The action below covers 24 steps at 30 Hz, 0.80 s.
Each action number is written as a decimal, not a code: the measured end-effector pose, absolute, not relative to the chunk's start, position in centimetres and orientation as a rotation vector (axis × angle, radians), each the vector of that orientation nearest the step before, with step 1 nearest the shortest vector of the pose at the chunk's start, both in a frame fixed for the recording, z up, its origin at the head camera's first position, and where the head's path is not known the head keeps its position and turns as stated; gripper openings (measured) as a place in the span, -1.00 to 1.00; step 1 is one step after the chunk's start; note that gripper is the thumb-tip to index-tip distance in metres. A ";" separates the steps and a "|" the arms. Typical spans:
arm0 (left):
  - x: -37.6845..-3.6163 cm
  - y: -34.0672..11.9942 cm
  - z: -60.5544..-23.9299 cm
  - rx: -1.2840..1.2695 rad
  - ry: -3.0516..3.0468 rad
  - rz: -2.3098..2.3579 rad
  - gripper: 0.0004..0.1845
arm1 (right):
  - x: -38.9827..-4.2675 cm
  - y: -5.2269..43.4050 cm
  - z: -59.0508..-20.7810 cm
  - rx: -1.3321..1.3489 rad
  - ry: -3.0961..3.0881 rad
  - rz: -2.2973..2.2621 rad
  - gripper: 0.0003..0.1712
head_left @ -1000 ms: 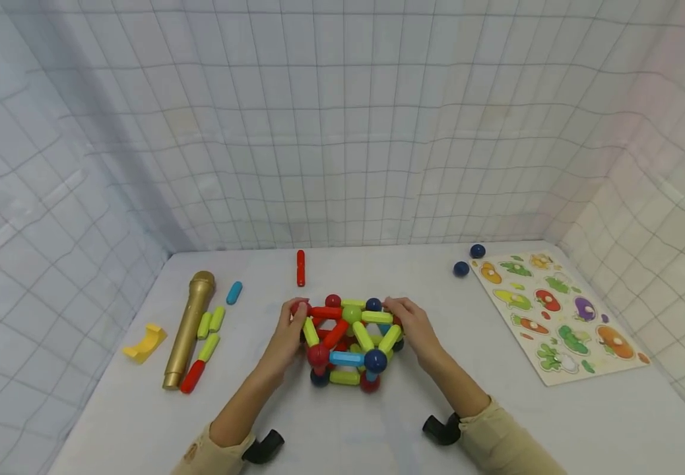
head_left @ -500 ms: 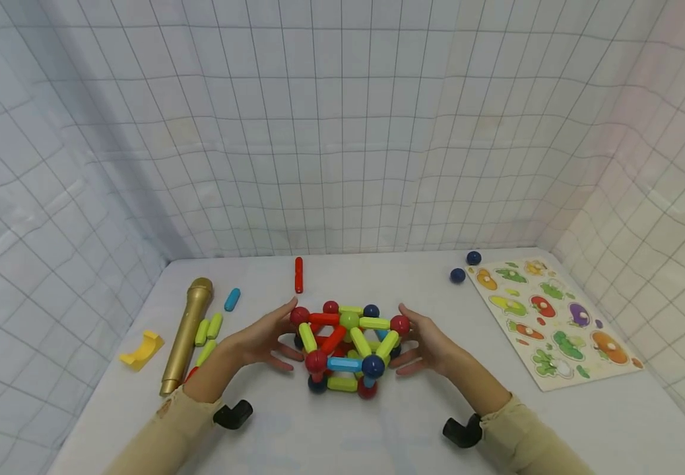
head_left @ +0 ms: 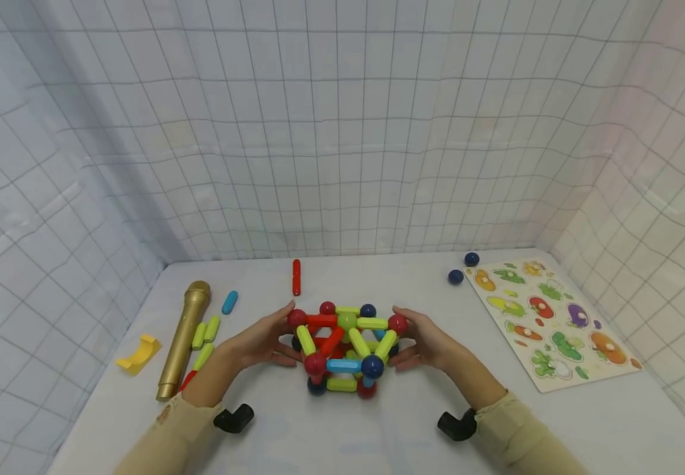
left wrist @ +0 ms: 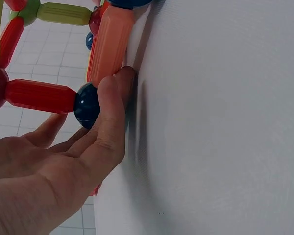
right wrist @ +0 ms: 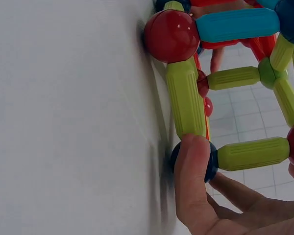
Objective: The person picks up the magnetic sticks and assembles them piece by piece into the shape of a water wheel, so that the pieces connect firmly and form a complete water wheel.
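Observation:
A ball-and-stick model of magnetic rods and balls (head_left: 345,321) stands on the white table before me. Its rods are red, lime green and light blue; its balls are red, dark blue and green. My left hand (head_left: 257,341) holds its left side, fingers around a dark blue lower ball (left wrist: 86,105) in the left wrist view. On the opposite side my right hand (head_left: 428,340) grips the model. One finger presses beside another dark blue ball (right wrist: 211,161) in the right wrist view, with other fingers behind it. The model hides part of the fingers in the head view.
At left lie a gold microphone (head_left: 183,343), a yellow curved piece (head_left: 138,355), a blue rod (head_left: 229,302) and several green rods (head_left: 206,331). A red rod pair (head_left: 296,277) lies behind the model. Two dark blue balls (head_left: 456,277) lie near a vegetable puzzle board (head_left: 550,320) at right.
Both hands have shifted from the model's upper corners to lower on its sides, the wrists swinging outward. The model stays in about the same place; the head view has tilted slightly.

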<state>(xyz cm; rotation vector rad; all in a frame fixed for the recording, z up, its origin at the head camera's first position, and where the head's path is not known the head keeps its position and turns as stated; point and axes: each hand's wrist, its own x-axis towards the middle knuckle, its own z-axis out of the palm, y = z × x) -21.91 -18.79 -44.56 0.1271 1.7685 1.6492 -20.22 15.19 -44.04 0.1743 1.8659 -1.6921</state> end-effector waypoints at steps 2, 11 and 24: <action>-21.8 -18.9 -44.5 0.161 1.758 1.654 -0.19 | -20.3 15.2 -43.9 0.167 1.881 -1.691 -0.08; -22.7 -19.6 -44.4 0.369 1.809 1.648 -0.35 | -21.2 15.8 -43.1 -0.056 1.968 -1.701 -0.18; -23.3 -20.5 -44.1 0.607 1.863 1.676 -0.24 | -22.9 18.3 -43.9 -0.663 1.881 -1.626 -0.21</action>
